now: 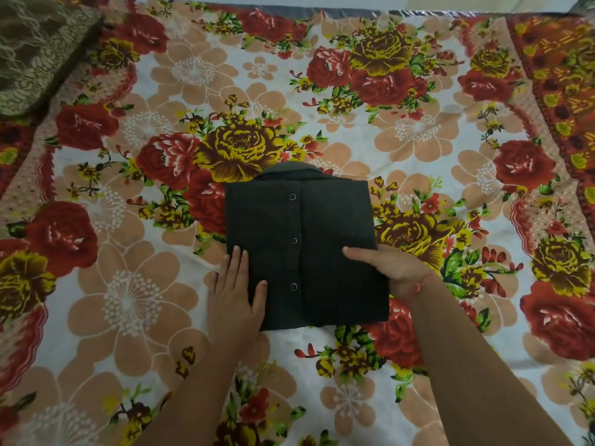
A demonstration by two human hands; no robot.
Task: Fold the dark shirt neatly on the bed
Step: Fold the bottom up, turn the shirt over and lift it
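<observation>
The left hand [236,291] lies flat on the near-left edge of the dark shirt [306,226], fingers straight and together, thumb spread onto the cloth; it presses and grips nothing. The right hand [394,272] is at the shirt's near-right edge with the thumb laid on top; its fingers are out of sight, apparently tucked under the fold, so it reads as a light pinch of that edge. A red thread [425,281] circles the right wrist. The shirt lies on the floral bedsheet [161,300] as a compact rectangle, placket up, with three snap buttons [292,197] in a line left of centre. The fold appears almost complete; the step in hand is judged to be squaring and flattening. Keep the left palm flat as an anchor, draw the right edge level with the layers beneath, then smooth from the placket outward so no crease is trapped. The collar [289,170] projects past the shirt's far edge; keep it centred. Sleeves and lower layers are hidden inside the fold, so their evenness cannot be checked. Far left of the shirt, a patterned cushion [35,49] is cut off by the frame.
</observation>
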